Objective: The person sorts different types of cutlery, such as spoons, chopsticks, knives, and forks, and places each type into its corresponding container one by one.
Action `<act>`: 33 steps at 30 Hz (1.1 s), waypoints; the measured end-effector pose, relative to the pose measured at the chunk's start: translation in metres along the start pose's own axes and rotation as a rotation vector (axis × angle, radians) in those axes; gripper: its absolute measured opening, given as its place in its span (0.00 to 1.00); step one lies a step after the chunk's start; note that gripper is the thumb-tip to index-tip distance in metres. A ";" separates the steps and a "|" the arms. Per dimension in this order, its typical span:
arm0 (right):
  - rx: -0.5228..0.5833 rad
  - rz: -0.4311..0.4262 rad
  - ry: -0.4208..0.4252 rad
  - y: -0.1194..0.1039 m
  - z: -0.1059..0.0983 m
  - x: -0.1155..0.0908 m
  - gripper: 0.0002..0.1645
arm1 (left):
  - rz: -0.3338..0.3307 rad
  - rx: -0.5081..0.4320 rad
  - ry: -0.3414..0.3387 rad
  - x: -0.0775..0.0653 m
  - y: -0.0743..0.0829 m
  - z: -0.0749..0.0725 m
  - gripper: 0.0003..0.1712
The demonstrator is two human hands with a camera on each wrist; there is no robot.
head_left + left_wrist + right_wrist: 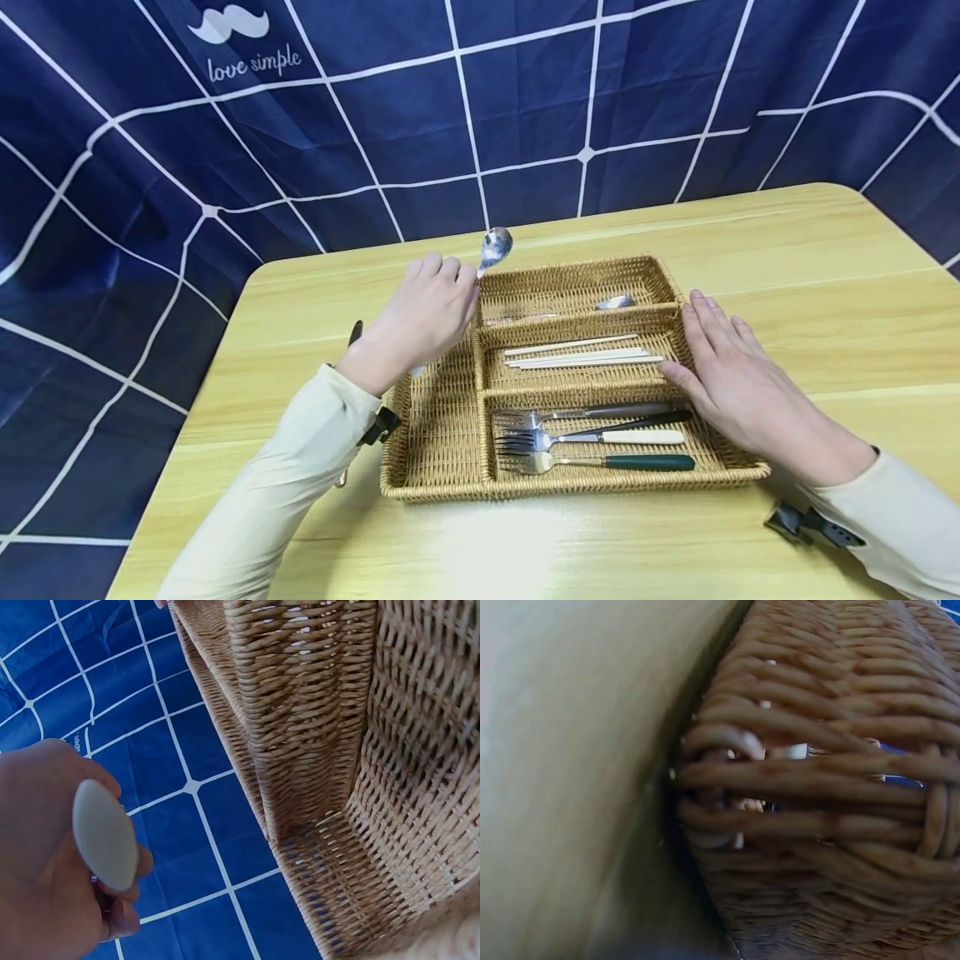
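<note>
My left hand (435,308) grips a spoon (496,247) above the left end of the wicker basket (577,493). The spoon's metal bowl points toward the back, and its pale handle end (105,836) sticks out of the fist in the left wrist view. On the basket's right rim rests my right hand (731,367), fingers extended. In the back compartment lies another spoon (615,302), its handle mostly hidden by the divider. Several pale chopsticks (585,359) lie in the middle compartment. The front one holds several forks, one with a green handle (649,462).
A long narrow compartment (442,450) runs down the basket's left side. Left of the basket, dark-tipped cutlery (356,333) and a metal end (342,477) show from behind my left arm. Behind the wooden table (810,250) hangs a blue gridded cloth (525,100).
</note>
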State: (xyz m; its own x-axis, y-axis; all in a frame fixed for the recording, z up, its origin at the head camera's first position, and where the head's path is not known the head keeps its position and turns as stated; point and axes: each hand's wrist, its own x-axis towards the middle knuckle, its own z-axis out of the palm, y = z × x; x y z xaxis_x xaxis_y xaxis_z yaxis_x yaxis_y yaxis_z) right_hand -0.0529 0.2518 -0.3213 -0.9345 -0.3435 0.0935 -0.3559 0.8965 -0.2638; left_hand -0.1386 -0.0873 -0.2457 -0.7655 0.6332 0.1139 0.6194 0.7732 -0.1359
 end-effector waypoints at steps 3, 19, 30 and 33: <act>0.003 0.003 0.000 -0.001 -0.002 0.000 0.45 | 0.002 -0.010 -0.009 0.002 0.001 -0.001 0.14; 0.009 0.009 -0.004 -0.002 -0.004 -0.001 0.46 | 0.025 0.009 -0.026 0.012 0.006 -0.001 0.15; 0.010 0.015 -0.018 -0.002 -0.003 0.000 0.46 | 0.064 0.039 -0.001 0.024 0.012 0.003 0.15; 0.009 0.014 -0.016 -0.002 -0.002 0.000 0.46 | 0.075 0.047 0.010 0.027 0.013 0.004 0.15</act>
State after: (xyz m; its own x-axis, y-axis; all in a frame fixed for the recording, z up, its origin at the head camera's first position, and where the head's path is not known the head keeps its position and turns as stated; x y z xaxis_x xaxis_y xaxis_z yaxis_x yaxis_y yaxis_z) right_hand -0.0522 0.2506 -0.3187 -0.9391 -0.3355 0.0741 -0.3427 0.8987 -0.2736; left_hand -0.1525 -0.0605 -0.2485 -0.7151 0.6900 0.1118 0.6660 0.7212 -0.1909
